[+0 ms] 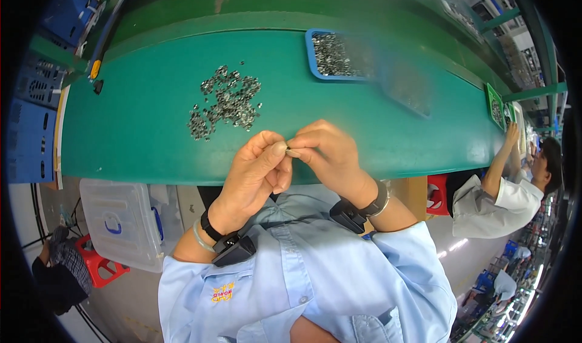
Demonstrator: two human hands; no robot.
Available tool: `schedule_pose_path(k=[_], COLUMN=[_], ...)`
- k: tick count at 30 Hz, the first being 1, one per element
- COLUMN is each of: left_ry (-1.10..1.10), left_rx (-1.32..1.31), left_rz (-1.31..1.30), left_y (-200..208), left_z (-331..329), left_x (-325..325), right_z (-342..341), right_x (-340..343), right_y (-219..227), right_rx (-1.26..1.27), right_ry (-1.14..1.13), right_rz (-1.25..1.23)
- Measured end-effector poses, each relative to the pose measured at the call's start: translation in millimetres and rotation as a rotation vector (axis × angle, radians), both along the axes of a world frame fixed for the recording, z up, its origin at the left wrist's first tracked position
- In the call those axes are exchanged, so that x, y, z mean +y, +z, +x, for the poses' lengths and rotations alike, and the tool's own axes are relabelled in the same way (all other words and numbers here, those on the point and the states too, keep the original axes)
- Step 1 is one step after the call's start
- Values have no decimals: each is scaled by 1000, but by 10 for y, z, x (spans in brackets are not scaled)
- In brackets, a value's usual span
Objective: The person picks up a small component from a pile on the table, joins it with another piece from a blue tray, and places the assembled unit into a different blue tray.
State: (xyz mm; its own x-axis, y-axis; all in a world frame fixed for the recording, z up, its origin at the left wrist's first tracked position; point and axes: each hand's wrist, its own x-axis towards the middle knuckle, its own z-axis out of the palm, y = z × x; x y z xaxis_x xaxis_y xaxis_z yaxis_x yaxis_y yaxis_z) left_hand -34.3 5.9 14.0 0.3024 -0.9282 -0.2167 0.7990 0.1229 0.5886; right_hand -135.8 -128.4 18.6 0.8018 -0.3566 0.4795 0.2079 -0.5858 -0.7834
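Note:
My left hand (262, 162) and my right hand (328, 152) meet fingertip to fingertip just over the near edge of the green table (139, 124). Pinched between them is a tiny dark part (288, 149), mostly covered by the fingers, so its kind cannot be made out. Beyond my left hand lies a loose pile of small shiny black and silver parts (233, 100). Farther back on the right, a blue tray (312, 58) holds many similar small parts. A blurred smear hides its right side.
At the right end, a green tray (494, 103) sits near a co-worker's hand (513, 132). Blue crates (30, 137) stand on the left. A clear plastic box (118, 221) and a red stool (103, 264) are below the table at left. A cardboard box (409, 198) is by my right arm.

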Motion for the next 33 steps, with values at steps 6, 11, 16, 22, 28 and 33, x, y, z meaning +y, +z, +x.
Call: schedule_pose_path(k=[6, 11, 16, 22, 28, 33], left_ry=[95, 122, 142, 109, 105, 102], left_rx=[-20, -4, 41, 82, 55, -93], left_rz=[70, 103, 96, 80, 100, 195], left_y=[-94, -159, -188, -197, -188, -67], left_z=[124, 176, 219, 221, 245, 238], left_x=[155, 245, 292, 305, 307, 188], right_z=[77, 176, 360, 648, 651, 379], right_x=[-690, -1186, -802, -195, -177, -158], right_y=[74, 77, 54, -159, -182, 131], right_rx=[82, 85, 265, 275, 246, 251], right_ry=[-287, -474, -141, 56, 87, 126], right_rz=[-163, -395, -338, -489, -464, -448])
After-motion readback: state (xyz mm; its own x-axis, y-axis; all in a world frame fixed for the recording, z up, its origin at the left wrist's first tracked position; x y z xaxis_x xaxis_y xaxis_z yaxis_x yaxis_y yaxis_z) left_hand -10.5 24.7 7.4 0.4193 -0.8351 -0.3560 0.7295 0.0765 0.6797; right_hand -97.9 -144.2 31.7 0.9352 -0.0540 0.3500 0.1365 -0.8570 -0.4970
